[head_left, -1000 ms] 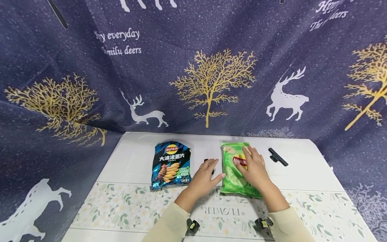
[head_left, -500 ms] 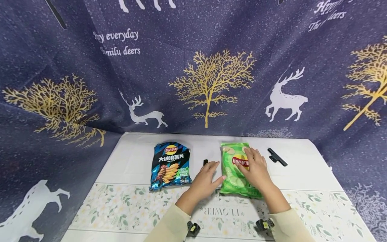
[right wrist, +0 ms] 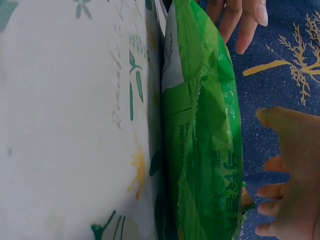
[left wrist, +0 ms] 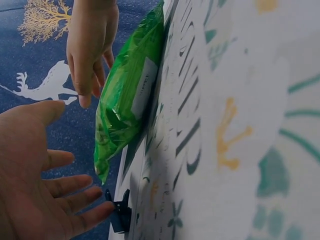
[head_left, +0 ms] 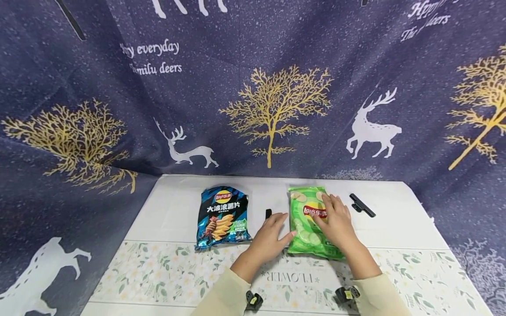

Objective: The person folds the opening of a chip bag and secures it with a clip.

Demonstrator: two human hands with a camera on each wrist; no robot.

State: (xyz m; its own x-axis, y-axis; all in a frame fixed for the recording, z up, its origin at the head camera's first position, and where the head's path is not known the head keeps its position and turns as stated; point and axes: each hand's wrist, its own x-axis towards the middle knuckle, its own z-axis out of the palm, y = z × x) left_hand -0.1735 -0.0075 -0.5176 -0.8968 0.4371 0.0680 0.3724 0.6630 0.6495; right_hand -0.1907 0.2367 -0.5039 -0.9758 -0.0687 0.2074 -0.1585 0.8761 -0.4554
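A green bag of Lay's potato chips lies face up on the table in the head view. My right hand is over its right side, fingers extended; the right wrist view shows a gap between this hand and the bag. At the bag's left edge is my left hand, fingers spread and holding nothing. Its thumb comes close to the bag in the head view, while the left wrist view shows the hand apart from it. Farther left lies a blue and black Lay's bag.
A black bar-shaped piece with a small clip lies right of the green bag. Another black piece, mostly hidden, sits behind my left hand. A dark blue cloth with deer and trees hangs behind the white, flower-patterned table.
Both hands have shifted slightly to the right and nearer to me, and the view has moved a little. The two bags stay where they lie.
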